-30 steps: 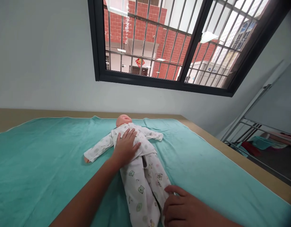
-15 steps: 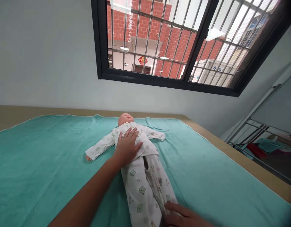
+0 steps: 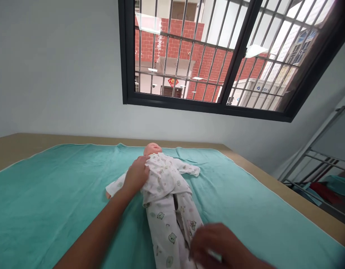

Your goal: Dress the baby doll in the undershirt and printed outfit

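Note:
A baby doll (image 3: 153, 148) lies on its back, head toward the wall, in a white patterned long-sleeved top (image 3: 163, 179) and matching trousers (image 3: 163, 224). My left hand (image 3: 137, 173) is at the doll's shoulder and upper sleeve on the left, fingers bent and closed on the top; the fingertips are partly hidden. Over the trouser legs near the bottom edge is my right hand (image 3: 217, 243), smeared by motion with fingers curled. Whether it touches the cloth I cannot tell. The doll's lower legs run out of view.
A teal blanket (image 3: 68, 186) covers the wooden tabletop (image 3: 290, 201) under the doll. Behind stands a pale wall with a barred, dark-framed window (image 3: 178, 102). At the right is a metal-framed rack (image 3: 298, 160) with red and teal cloth on it.
My left hand has moved from lying spread on the doll's chest to its shoulder on the left. My right hand has lifted from the trouser leg. The view has tilted up slightly.

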A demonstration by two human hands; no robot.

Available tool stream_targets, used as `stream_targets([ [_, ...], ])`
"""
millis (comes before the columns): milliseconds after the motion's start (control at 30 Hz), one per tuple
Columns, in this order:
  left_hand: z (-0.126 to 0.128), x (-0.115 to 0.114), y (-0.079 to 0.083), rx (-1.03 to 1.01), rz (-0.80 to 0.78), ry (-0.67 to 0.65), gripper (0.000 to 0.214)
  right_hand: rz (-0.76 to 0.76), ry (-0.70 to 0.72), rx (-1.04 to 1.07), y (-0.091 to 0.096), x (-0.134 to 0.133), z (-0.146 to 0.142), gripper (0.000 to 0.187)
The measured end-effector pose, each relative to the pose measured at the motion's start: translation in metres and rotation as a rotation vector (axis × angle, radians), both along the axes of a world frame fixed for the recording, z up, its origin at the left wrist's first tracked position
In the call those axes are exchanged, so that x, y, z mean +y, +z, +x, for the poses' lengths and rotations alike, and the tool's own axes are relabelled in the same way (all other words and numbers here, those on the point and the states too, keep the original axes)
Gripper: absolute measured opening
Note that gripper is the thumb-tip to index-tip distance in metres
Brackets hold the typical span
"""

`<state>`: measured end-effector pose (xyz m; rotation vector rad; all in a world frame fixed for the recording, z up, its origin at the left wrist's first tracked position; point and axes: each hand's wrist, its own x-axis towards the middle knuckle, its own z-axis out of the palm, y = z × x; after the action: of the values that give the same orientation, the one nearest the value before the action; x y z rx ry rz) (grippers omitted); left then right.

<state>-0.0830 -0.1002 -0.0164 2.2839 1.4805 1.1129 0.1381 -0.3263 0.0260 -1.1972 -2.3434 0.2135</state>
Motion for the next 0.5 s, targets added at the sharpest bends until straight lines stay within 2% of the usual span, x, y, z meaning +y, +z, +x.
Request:
stream_targets([
  [67, -0.024, 0.01, 0.004, 0.088, -0.112, 0.084, 0.033, -0.091, -0.112, 0.202, -0.003, 0.039, 0.007, 0.027],
  [167, -0.062, 0.021, 0.008, 0.312, -0.333, 0.178, 0.033, -0.069, -0.363, 0.485, -0.03, 0.113, 0.036, 0.029],
  [200, -0.073, 0.023, 0.009, 0.381, -0.406, 0.19, 0.034, -0.027, -0.501, 0.53, -0.041, 0.137, 0.049, 0.032],
  [267, -0.093, 0.024, 0.01, 0.464, -0.513, 0.198, 0.037, 0.006, -0.853, 0.459, -0.063, 0.177, 0.075, 0.038],
  [300, -0.1, 0.023, 0.011, 0.47, -0.562, 0.199, 0.039, -0.009, -0.918, 0.439, -0.072, 0.192, 0.087, 0.04],
  [400, -0.114, 0.018, 0.011, 0.429, -0.793, 0.143, 0.042, -0.046, -0.935, 0.41, -0.09, 0.217, 0.112, 0.039],
  [500, -0.119, 0.014, 0.01, 0.406, -0.991, 0.023, 0.037, -0.068, -0.891, 0.386, -0.096, 0.225, 0.127, 0.032],
])
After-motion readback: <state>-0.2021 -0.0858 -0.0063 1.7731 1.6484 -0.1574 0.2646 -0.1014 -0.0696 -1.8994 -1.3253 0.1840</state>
